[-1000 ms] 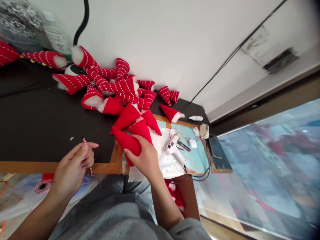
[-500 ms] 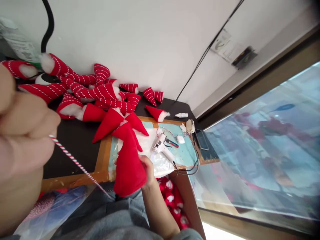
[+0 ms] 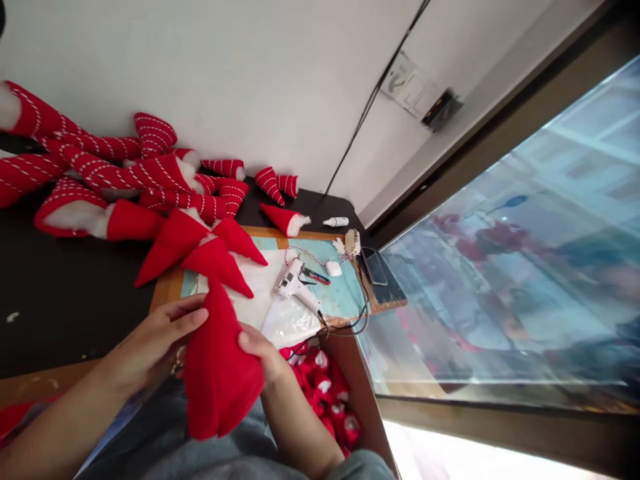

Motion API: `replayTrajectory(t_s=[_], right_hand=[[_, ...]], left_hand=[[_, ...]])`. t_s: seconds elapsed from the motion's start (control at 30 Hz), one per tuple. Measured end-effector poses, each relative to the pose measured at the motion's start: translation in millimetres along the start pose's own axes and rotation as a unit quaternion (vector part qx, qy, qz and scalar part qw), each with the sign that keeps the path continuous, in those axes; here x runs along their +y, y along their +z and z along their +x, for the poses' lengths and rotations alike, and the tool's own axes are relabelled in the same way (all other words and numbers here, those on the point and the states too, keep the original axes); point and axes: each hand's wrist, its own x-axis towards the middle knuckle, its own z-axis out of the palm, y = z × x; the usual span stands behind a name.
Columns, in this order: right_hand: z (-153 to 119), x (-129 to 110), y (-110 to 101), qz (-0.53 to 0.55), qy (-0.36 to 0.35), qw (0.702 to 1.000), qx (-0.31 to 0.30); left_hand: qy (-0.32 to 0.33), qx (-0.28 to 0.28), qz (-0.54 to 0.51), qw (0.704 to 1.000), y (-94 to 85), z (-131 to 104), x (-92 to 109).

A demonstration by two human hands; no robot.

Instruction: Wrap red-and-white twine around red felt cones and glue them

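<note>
Low in the middle of the head view, a large plain red stuffed felt cone (image 3: 220,373) stands point up over my lap, between both hands. My left hand (image 3: 167,327) is closed on its left side near the tip, the thumb on the front and the other fingers partly hidden behind. On the cone's right side, my right hand (image 3: 260,350) grips it, thumb in front. Just beyond the tip lie several smaller plain red cones (image 3: 217,263). No red-and-white string shows at my left hand.
Striped red cones (image 3: 125,173) with white stuffing are heaped at the back left of the black table (image 3: 95,293). A white glue gun (image 3: 297,287), pliers (image 3: 317,277), a marker (image 3: 336,221) and a phone (image 3: 374,267) lie right. Below, a box (image 3: 367,400) holds red stuffed pieces.
My left hand, which was raised close to the camera pulling a red-and-white string taut, has come down to the red cone. The view has shifted, and things appear further left.
</note>
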Motion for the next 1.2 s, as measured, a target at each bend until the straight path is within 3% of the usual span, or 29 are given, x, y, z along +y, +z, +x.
replayTrajectory(t_s=[0.1,0.17,0.2,0.27,0.33,0.4,0.43,0.5,0.57,0.73,0.77,0.83,0.9,0.97,1.07,1.2], right_hand=[[0.8,-6.4,-2.6,-0.144,-0.026,0.989,-0.011],[-2.3,-17.9,-18.3,-0.328,-0.121,0.935,0.058],[-4.1,-24.3,-31.8,-0.424,-0.186,0.877,0.125],[-5.4,-35.0,-67.4,-0.577,-0.298,0.704,0.288],[-1.1,-40.9,-106.0,-0.688,-0.311,0.545,0.365],[7.4,-42.3,-136.3,-0.757,-0.301,0.454,0.362],[11.8,-42.0,-146.3,-0.775,-0.298,0.433,0.351],[18.2,-41.6,-156.3,-0.787,-0.3,0.425,0.331],[19.5,-43.3,-156.6,-0.784,-0.302,0.435,0.323],[1.7,-52.9,-128.4,-0.755,-0.349,0.459,0.313],[-3.6,-53.3,-116.1,-0.734,-0.367,0.48,0.311],[-13.5,-51.3,-84.5,-0.663,-0.404,0.557,0.294],[-20.6,-47.4,-48.4,-0.591,-0.422,0.647,0.233],[-24.2,-44.0,-16.2,-0.563,-0.424,0.693,0.152],[-23.6,-42.5,11.5,-0.576,-0.43,0.691,0.074],[-17.9,-43.9,16.6,-0.602,-0.436,0.665,0.068]], left_hand=[[-0.051,-0.003,-0.062,0.997,-2.8,0.6,-5.8],[-0.034,0.007,-0.079,0.996,-6.0,1.0,-1.0],[-0.018,0.021,-0.085,0.996,-8.3,1.5,2.1],[0.018,0.055,-0.089,0.994,-15.1,3.9,7.3],[0.059,0.095,-0.082,0.99,-24.5,7.6,9.3],[0.096,0.123,-0.064,0.986,-35.0,11.5,8.0],[0.113,0.129,-0.051,0.984,-39.9,13.0,6.3],[0.139,0.128,-0.02,0.982,-47.9,14.6,2.0],[0.155,0.126,0.008,0.98,-52.9,14.2,-1.9],[0.195,0.149,0.096,0.965,-55.8,7.5,-1.9],[0.209,0.146,0.12,0.959,-55.3,6.2,-0.7],[0.238,0.124,0.163,0.949,-53.6,4.4,1.5],[0.256,0.1,0.187,0.943,-50.7,3.2,3.0],[0.25,0.088,0.183,0.947,-46.8,1.4,4.3],[0.221,0.086,0.159,0.958,-41.3,-2.8,6.3],[0.223,0.067,0.152,0.961,-39.4,-7.3,7.6]])
